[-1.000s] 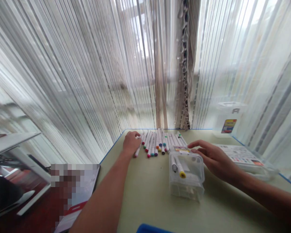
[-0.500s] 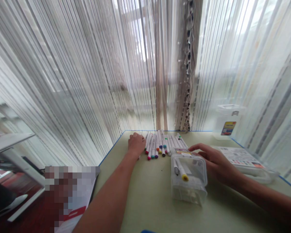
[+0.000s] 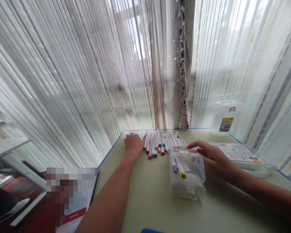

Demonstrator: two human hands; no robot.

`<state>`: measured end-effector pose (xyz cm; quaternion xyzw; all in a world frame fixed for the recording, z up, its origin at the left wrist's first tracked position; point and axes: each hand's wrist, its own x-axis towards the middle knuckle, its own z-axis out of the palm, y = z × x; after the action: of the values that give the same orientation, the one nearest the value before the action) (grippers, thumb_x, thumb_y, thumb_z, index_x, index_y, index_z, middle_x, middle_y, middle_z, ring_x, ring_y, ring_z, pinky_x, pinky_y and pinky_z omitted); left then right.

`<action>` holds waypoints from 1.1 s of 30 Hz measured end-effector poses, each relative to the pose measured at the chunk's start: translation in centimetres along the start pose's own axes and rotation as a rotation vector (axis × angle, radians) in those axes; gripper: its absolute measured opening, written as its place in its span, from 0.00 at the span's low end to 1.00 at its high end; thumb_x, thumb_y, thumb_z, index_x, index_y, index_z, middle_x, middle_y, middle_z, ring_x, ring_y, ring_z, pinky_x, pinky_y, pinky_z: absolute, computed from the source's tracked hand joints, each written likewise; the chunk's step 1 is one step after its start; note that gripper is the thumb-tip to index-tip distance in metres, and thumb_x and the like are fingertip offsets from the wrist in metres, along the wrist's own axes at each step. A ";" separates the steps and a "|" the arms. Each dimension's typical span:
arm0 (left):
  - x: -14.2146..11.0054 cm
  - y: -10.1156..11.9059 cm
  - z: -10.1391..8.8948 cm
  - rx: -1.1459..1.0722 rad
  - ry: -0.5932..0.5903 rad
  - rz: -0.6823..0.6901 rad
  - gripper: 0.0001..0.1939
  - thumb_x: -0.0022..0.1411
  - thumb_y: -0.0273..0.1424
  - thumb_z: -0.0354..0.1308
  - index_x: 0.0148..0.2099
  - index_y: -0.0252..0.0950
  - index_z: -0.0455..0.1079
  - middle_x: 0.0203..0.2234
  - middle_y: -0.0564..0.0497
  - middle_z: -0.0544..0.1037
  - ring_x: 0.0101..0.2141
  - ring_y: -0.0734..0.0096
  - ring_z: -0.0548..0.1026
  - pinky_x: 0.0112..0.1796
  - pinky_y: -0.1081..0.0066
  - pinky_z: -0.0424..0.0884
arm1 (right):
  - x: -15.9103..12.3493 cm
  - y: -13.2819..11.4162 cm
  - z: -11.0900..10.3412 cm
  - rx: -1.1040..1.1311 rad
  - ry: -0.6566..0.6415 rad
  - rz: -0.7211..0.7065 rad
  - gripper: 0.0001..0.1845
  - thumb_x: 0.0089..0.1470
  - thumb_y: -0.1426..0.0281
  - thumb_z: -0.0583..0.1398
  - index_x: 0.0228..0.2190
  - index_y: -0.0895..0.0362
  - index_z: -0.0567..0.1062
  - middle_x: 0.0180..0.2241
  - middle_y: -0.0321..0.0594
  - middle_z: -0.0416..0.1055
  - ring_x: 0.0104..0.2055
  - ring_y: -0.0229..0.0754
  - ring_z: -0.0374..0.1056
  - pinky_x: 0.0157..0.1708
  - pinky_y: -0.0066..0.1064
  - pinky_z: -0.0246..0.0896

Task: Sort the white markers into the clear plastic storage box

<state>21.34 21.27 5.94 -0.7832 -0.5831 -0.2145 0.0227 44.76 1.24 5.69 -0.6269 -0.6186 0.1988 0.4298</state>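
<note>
At the left end of a row of markers (image 3: 153, 145), my left hand (image 3: 133, 144) rests low on the table with its fingers curled down and its thumb beside the nearest marker. Whatever is under those fingers is hidden. The markers are white with coloured ends and lie side by side, some overlapping. A clear plastic box (image 3: 187, 194) lies nearer to me, with a yellow-ended marker (image 3: 181, 170) and a grey-ended one (image 3: 174, 167) inside. My right hand (image 3: 208, 157) is against its far right side, fingers bent around the far end.
A flat clear case with a printed sheet (image 3: 240, 152) lies on the right of the pale green table (image 3: 147, 200). Behind it stands a translucent container (image 3: 219, 121) with a label. String curtains (image 3: 87, 81) hang past the back edge. A blue object (image 3: 151, 230) shows at the bottom.
My left hand has shifted slightly left, away from the markers, and a bit more of the green-ended one shows. My right hand stays at the box. The whole view has moved a little.
</note>
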 end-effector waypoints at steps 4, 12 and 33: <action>0.3 -0.5 -0.1 -0.081 0.031 -0.058 0.09 0.56 0.32 0.59 0.32 0.33 0.78 0.41 0.33 0.80 0.49 0.42 0.73 0.48 0.52 0.67 | 0.0 -0.2 0.0 -0.001 0.005 -0.002 0.20 0.58 0.55 0.53 0.39 0.58 0.72 0.21 0.39 0.71 0.23 0.42 0.64 0.23 0.31 0.56; 0.8 0.0 -1.3 -0.527 0.111 -0.057 0.12 0.64 0.32 0.54 0.42 0.34 0.77 0.38 0.40 0.82 0.40 0.60 0.79 0.43 0.64 0.71 | 0.1 -0.2 0.0 -0.054 0.061 -0.040 0.17 0.58 0.58 0.54 0.37 0.58 0.74 0.22 0.38 0.71 0.25 0.43 0.65 0.25 0.32 0.57; -5.7 7.3 -5.5 -1.283 -0.321 0.458 0.17 0.62 0.39 0.62 0.45 0.31 0.78 0.28 0.50 0.76 0.26 0.76 0.69 0.26 0.77 0.66 | 0.1 -3.2 -2.3 0.937 0.193 -0.026 0.18 0.41 0.67 0.75 0.37 0.55 0.81 0.26 0.37 0.75 0.24 0.34 0.65 0.22 0.25 0.56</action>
<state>25.07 12.24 10.45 -0.7671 -0.1576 -0.3879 -0.4860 44.65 0.22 9.50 -0.3735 -0.4275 0.3915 0.7242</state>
